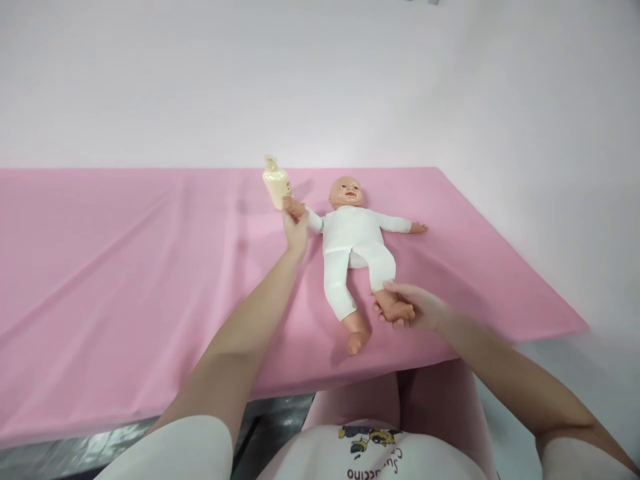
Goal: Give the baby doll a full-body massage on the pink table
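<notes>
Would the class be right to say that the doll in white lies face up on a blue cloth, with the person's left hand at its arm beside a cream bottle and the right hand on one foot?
Not quite. In the head view the cloth is pink, not blue. The rest holds: the doll lies face up, the left hand is at its arm beside the cream bottle, and the right hand is on one foot.

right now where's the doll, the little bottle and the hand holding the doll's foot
doll (353, 240): head view, on its white torso
bottle (275, 180): head view, on its cream body
right hand (410, 305): head view, on the back of the hand at the doll's foot
</notes>
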`<state>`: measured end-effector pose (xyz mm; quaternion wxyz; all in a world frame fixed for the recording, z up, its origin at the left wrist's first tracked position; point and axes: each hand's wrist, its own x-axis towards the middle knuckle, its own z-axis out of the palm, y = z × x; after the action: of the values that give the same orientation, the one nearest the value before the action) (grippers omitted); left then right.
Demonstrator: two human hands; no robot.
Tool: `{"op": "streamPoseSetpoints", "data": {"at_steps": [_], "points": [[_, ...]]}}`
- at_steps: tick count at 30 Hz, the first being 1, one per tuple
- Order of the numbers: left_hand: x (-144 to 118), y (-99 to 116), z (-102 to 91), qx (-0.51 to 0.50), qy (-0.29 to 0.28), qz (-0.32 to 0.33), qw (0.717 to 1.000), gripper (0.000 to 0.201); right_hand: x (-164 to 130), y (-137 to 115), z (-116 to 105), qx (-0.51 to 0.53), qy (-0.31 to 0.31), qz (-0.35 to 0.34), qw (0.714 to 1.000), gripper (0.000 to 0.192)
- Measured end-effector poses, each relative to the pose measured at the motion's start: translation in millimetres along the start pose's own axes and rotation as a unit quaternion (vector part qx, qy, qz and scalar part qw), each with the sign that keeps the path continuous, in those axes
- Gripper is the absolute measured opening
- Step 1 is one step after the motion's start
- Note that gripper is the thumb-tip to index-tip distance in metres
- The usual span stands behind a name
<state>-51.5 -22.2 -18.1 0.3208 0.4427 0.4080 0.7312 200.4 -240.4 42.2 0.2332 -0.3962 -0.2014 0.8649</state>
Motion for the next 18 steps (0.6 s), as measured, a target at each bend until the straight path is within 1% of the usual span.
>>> {"op": "streamPoseSetpoints", "data": {"at_steps": [1, 2, 3, 4, 5, 6, 7, 8, 9, 10, 12, 13, 14, 15, 16, 17, 18], "points": [[-8.2, 3.9, 7.6, 0.016, -0.063, 0.03, 0.997, 0.034, 4.2, -13.8, 6.3, -0.006, -0.028, -0.009, 1.0, 0.027], [-16.6, 7.7, 14.2, 0.038, -0.133, 0.061, 0.989, 0.027, 10.3, -28.5, 12.7, -0.004, -0.053, -0.019, 0.998, 0.029], [-24.5, 11.1, 19.3, 0.065, -0.204, 0.092, 0.972, 0.022, 18.1, -42.9, 18.8, -0.006, -0.077, -0.027, 0.997, 0.03], [-31.1, 13.9, 22.9, 0.099, -0.268, 0.124, 0.95, 0.022, 27.1, -56.0, 24.3, -0.012, -0.093, -0.045, 0.995, 0.032], [-36.0, 15.7, 24.7, 0.133, -0.307, 0.151, 0.93, 0.023, 36.5, -66.9, 28.8, -0.013, -0.091, -0.064, 0.994, 0.033], [-38.7, 16.5, 25.0, 0.156, -0.327, 0.17, 0.916, 0.024, 45.5, -74.8, 32.1, -0.011, -0.075, -0.072, 0.994, 0.035], [-39.3, 16.1, 23.8, 0.168, -0.331, 0.18, 0.911, 0.026, 53.0, -79.2, 34.3, -0.01, -0.063, -0.082, 0.995, 0.035], [-37.7, 14.5, 21.6, 0.166, -0.319, 0.179, 0.916, 0.026, 58.1, -79.9, 35.1, -0.01, -0.051, -0.09, 0.995, 0.036], [-34.2, 11.9, 18.3, 0.15, -0.296, 0.167, 0.928, 0.025, 60.1, -76.8, 34.4, -0.013, -0.043, -0.096, 0.994, 0.035], [-29.3, 8.3, 14.3, 0.126, -0.263, 0.142, 0.946, 0.025, 58.8, -69.9, 32.1, -0.021, -0.043, -0.094, 0.994, 0.034], [-16.6, -0.3, 5.0, 0.062, -0.159, 0.059, 0.984, 0.03, 47.4, -46.7, 23.2, -0.032, -0.052, -0.097, 0.993, 0.033], [-9.8, -4.7, 0.1, 0.03, -0.097, 0.008, 0.995, 0.034, 38.8, -32.0, 16.8, -0.035, -0.061, -0.08, 0.994, 0.033], [-3.6, -8.8, -4.4, 0.003, -0.035, -0.038, 0.999, 0.038, 29.3, -16.7, 9.7, -0.028, -0.068, -0.059, 0.996, 0.036], [1.6, -12.2, -8.2, -0.007, -0.001, -0.058, 0.998, 0.041, 19.8, -2.2, 2.3, -0.012, -0.078, -0.025, 0.997, 0.038], [5.2, -14.7, -10.9, -0.014, 0.02, -0.072, 0.997, 0.041, 11.2, 10.1, -4.8, -0.001, -0.085, -0.002, 0.996, 0.04], [6.9, -16.1, -12.2, -0.021, 0.029, -0.082, 0.996, 0.041, 4.1, 19.0, -10.9, 0.006, -0.081, -0.001, 0.997, 0.04], [6.5, -16.2, -12.0, -0.028, 0.025, -0.085, 0.996, 0.041, -1.1, 23.5, -15.5, 0.006, -0.067, 0.0, 0.998, 0.04]]}}
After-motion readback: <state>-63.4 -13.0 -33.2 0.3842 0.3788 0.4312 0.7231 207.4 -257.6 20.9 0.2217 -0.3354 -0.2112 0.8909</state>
